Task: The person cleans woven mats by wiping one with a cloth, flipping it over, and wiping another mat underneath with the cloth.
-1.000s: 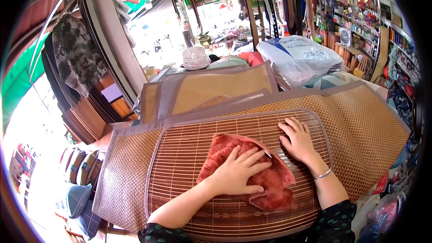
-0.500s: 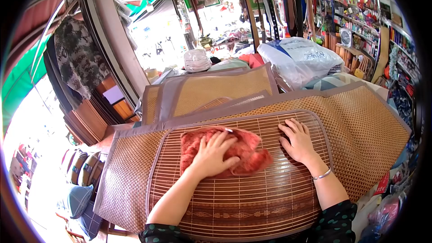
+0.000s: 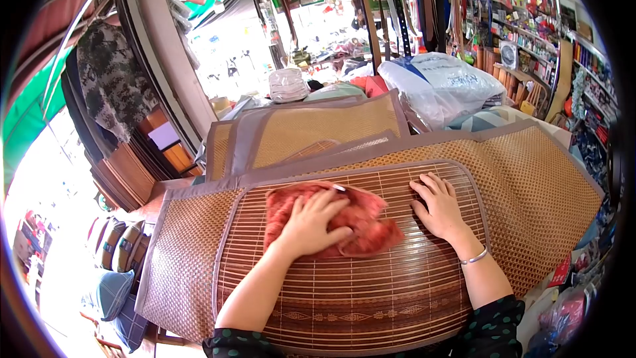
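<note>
Fingers (image 3: pixel 318 202) of our left hand (image 3: pixel 306 227) lie flattened and slightly parted on top of a red cloth (image 3: pixel 374 225), not curled around it. We have this cloth bunched and a little blurred on a brown slatted mat (image 3: pixel 371 298), left of the middle and nearer the far edge than the near one; a small white tag (image 3: pixel 338 187) shows at its far side. Our right hand (image 3: pixel 438 213) rests palm down near the mat's far right corner, its fingers loosely spread, gripping nothing, with a silver bracelet (image 3: pixel 474 256) at the wrist. Dark sleeves (image 3: pixel 497 325) with green dots cover both our forearms near the elbows. Under the slatted mat we see a wider tan woven mat (image 3: pixel 536 166) with a grey-brown border, reaching past the slatted mat's left and right edges. Beyond its far edge lies another woven mat (image 3: pixel 331 126), and just right of that, a plastic-wrapped bundle (image 3: pixel 440 86). Past the left edge, lower down, are cushions (image 3: pixel 126 248); higher up hangs a camouflage-patterned garment (image 3: pixel 112 79). Stocked shelves (image 3: pixel 530 33) stand well beyond the far right corner, packed with many small coloured goods
</note>
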